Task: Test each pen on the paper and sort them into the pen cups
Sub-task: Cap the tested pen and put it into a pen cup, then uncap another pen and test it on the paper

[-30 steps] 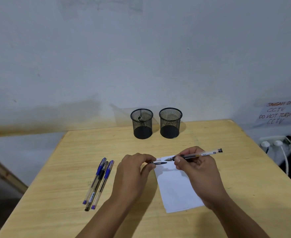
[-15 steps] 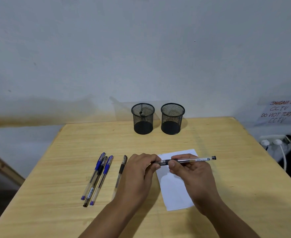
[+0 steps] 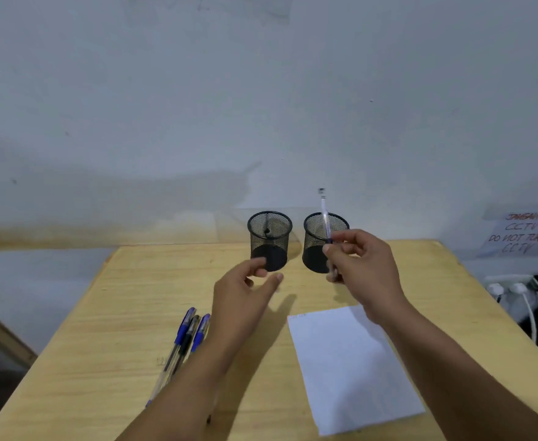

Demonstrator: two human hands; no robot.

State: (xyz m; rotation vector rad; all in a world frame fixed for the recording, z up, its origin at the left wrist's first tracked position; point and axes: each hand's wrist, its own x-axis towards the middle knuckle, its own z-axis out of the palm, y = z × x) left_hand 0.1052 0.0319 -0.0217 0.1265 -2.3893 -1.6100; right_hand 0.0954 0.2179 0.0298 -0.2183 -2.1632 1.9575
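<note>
Just in front of the right cup [image 3: 317, 237], the right hand [image 3: 364, 268] pinches a pen [image 3: 326, 224] between thumb and fingertips low on its barrel, the long axis nearly upright and leaning slightly left, its top end well above the cup's rim. The pen's lower end sits at about the height of the cup's base — so, judging from this, it has to rise clear of the rim and go a little farther back before it can drop in. The left hand [image 3: 245, 291] hovers near the foot of the left cup [image 3: 270, 230], fingers loose and gently curled, holding nothing; it is the nearer hand to that cup (which already has something small and dark inside, too blurred to name). Three pens [image 3: 185, 338] lie bunched on the table [image 3: 127, 297] beside the left forearm, and the paper [image 3: 350, 370] lies under the right forearm. Nothing stands between pen and cup, though the two cups sit near each other.
</note>
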